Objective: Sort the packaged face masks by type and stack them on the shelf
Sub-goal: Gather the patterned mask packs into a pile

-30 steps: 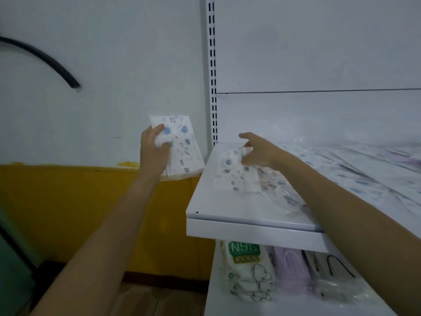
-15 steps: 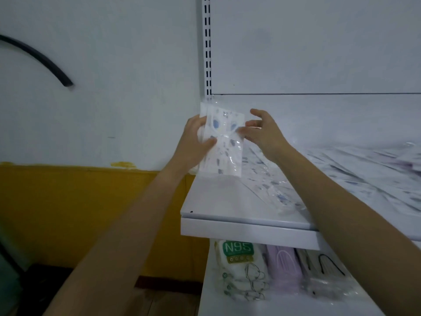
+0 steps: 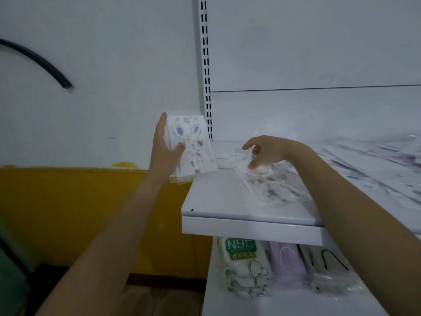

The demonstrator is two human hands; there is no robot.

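Several printed mask packs (image 3: 193,149) fill the left hand (image 3: 164,153).

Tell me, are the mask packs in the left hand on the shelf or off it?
Off it. The left hand grips the mask packs nearly upright in the air by the shelf's left end.

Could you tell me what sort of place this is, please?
Probably a small shop or its stockroom: a slotted shelving upright, packaged masks loose on the upper shelf, and an N95 pack beside purple masks on the shelf below.
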